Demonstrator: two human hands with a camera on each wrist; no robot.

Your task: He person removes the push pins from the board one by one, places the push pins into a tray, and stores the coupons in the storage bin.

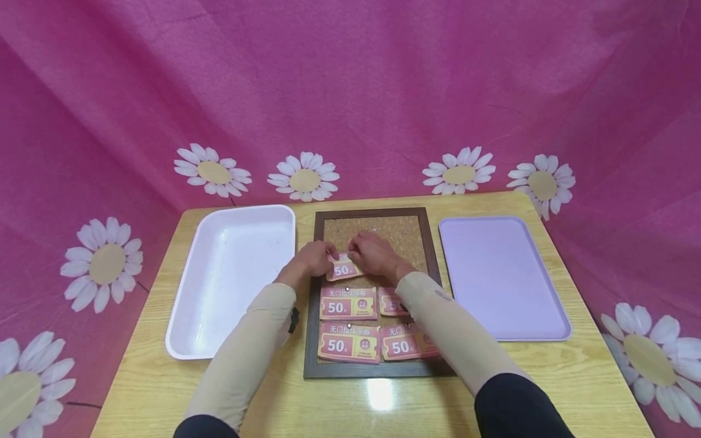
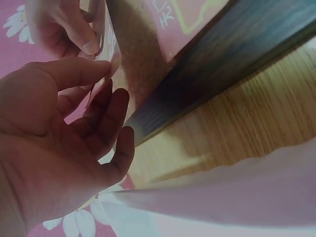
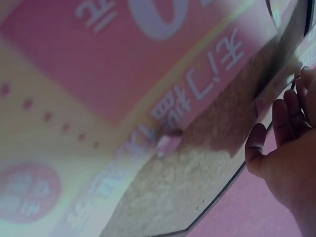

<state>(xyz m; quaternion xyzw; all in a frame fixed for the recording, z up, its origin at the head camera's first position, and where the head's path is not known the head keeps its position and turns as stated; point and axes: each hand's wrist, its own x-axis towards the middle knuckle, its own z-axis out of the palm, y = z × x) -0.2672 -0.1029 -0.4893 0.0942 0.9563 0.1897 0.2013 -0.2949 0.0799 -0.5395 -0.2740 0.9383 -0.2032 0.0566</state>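
A pink and yellow paper coupon (image 1: 342,269) marked 50 is held over the upper left of a framed cork board (image 1: 402,234). My left hand (image 1: 313,260) pinches the coupon's left edge between thumb and forefinger, its other fingers loosely bent. On the coupon's upper right my right hand (image 1: 378,254) has its fingertips closed, gripping the paper; whether a pin is between them cannot be seen. Lower on the board, several matching coupons (image 1: 348,304) lie in two rows, with small pins at the tops of some. My right forearm partly covers the right-hand ones.
To the left stands a deep white tray (image 1: 181,304), close by my left forearm. A flat lilac tray (image 1: 504,274) lies right of the board. All rest on a wooden table (image 1: 274,389), with a pink flowered cloth (image 1: 350,91) behind and at the sides.
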